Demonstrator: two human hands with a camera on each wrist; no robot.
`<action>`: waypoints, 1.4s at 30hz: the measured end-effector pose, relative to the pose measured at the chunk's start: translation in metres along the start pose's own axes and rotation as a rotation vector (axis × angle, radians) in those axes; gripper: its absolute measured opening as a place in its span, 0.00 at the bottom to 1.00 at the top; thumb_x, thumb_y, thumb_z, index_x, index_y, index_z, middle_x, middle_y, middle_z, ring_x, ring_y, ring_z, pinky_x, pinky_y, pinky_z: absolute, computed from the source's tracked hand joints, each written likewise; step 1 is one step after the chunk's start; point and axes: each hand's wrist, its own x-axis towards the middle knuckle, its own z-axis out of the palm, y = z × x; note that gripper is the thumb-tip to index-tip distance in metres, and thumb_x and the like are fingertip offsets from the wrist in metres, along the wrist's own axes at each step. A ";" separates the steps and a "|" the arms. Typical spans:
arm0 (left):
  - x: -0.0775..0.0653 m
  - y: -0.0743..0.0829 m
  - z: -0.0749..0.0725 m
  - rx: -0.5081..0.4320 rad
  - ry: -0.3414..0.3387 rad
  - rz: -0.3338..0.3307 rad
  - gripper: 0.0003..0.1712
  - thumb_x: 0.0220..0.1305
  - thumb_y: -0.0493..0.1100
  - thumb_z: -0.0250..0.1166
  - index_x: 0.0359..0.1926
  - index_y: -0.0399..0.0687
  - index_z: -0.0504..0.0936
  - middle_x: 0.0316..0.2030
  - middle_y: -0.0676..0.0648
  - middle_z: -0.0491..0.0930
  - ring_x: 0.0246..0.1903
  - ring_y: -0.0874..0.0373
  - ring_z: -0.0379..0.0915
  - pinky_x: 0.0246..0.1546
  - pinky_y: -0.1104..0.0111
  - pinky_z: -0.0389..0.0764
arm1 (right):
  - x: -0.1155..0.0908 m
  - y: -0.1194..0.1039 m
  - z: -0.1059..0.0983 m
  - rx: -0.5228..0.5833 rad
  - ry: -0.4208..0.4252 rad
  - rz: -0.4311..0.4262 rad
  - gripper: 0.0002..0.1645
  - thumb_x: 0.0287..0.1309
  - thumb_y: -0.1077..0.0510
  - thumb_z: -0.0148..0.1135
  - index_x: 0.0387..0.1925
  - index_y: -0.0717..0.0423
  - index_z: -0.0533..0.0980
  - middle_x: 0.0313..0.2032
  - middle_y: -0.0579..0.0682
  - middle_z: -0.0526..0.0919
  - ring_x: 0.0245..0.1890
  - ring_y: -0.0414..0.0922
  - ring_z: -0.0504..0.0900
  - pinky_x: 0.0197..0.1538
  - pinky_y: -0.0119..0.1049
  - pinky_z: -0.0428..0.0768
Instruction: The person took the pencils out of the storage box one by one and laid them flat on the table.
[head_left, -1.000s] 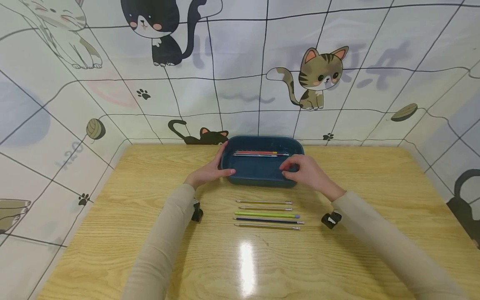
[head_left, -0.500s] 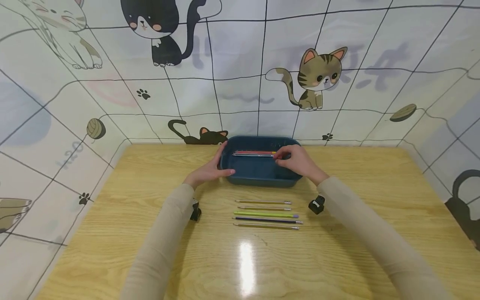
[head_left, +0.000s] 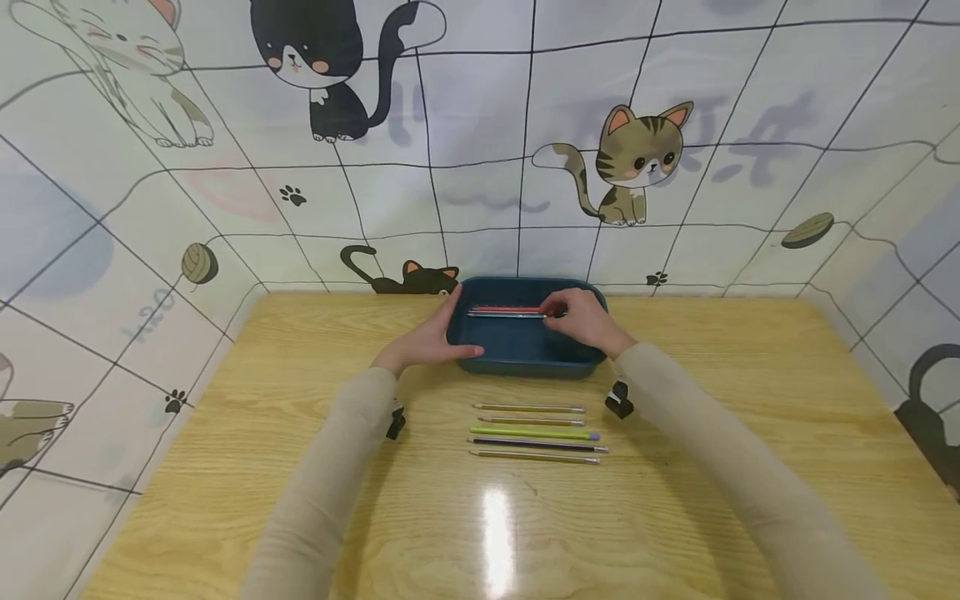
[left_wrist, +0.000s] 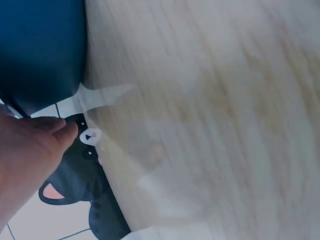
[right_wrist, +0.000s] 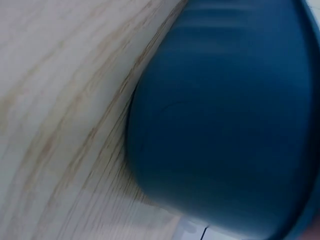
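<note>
A dark blue rectangular tray [head_left: 517, 367] stands at the table's far side. My left hand [head_left: 426, 342] rests on its left end, fingers straight along the outside and thumb stretched across the front rim. The left wrist view shows those fingers [left_wrist: 55, 131] by the tray's corner. Inside the tray a red pencil [head_left: 504, 308] and a silvery pencil [head_left: 504, 316] lie side by side. My right hand [head_left: 588, 321] reaches over the right rim and pinches at their right ends, which its fingertips hide. In the right wrist view the tray's outer wall [right_wrist: 220, 115] fills most of the frame.
In front of the tray, several pencils lie in parallel on the wooden table [head_left: 420, 517], among them a lime one [head_left: 528, 433] and a dark blue one [head_left: 536, 445]. A cat-patterned wall covering [head_left: 480, 192] rises right behind the tray.
My right hand has moved left inside the tray, from near the right rim to the pencils' right ends. The left hand keeps its place, and the view has tilted slightly.
</note>
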 end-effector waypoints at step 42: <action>0.002 0.002 0.006 -0.074 -0.004 -0.129 0.68 0.57 0.56 0.70 0.74 0.63 0.21 0.75 0.44 0.31 0.72 0.46 0.37 0.67 0.50 0.51 | 0.019 0.021 0.022 -0.058 -0.087 0.062 0.11 0.56 0.71 0.60 0.42 0.65 0.79 0.39 0.59 0.81 0.41 0.54 0.78 0.46 0.49 0.75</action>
